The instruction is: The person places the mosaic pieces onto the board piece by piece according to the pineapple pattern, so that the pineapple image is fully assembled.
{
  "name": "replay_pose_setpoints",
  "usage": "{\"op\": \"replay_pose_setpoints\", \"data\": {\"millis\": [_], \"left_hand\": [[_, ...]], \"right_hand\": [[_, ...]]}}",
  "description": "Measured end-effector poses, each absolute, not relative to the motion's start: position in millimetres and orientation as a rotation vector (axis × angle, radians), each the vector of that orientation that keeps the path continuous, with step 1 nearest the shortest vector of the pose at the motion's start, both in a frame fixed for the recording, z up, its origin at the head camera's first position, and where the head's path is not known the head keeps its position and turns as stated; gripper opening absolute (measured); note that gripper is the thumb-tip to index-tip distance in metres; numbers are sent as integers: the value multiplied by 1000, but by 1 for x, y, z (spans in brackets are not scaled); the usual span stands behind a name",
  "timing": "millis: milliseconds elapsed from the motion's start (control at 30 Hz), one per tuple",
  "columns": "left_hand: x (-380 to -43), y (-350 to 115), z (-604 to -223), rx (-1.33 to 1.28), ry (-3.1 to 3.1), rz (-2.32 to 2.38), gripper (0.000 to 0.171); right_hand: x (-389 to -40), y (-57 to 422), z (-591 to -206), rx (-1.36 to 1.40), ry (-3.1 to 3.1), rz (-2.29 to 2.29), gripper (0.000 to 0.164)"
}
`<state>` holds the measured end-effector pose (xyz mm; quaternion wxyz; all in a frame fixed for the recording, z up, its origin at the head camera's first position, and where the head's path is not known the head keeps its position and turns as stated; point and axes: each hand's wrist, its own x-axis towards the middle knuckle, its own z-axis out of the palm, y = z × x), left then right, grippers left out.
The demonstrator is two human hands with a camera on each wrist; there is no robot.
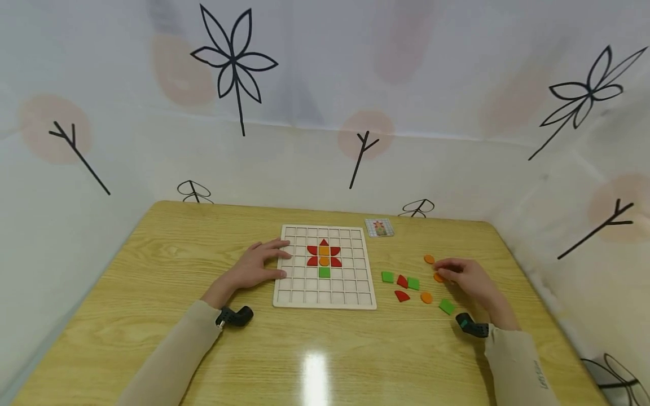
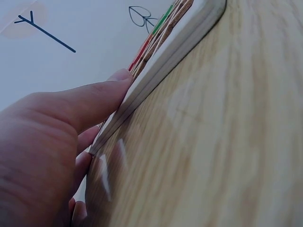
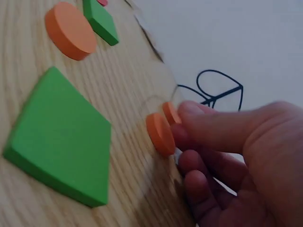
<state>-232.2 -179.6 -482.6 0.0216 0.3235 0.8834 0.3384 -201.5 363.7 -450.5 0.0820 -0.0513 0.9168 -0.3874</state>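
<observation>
On the right side of the table (image 1: pixel 396 355), the orange disc (image 1: pixel 438 277) looked light, stiff, best taken by its rim; round, so no pointing end or long axis. Right hand (image 1: pixel 469 282): thumb and fingertips at it, pinch closed or not, couldn't tell. Left hand (image 1: pixel 256 264), fingers spread, touched the grid board's left edge (image 1: pixel 280 268).

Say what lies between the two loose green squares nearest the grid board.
In the head view, a red quarter-circle lies between the left green square and the right green square.
</observation>
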Motion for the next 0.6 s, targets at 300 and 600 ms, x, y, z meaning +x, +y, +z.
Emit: {"op": "replay_pose_setpoints", "data": {"millis": [300,600], "left_hand": [[-233,-181,-484,986,2747,1049,43],[-234,-179,-484,988,2742,1053,42]], "right_hand": [[-206,374,-449,-280,2559,-1292,34],[-206,374,-449,-200,2552,-1313,35]]}}
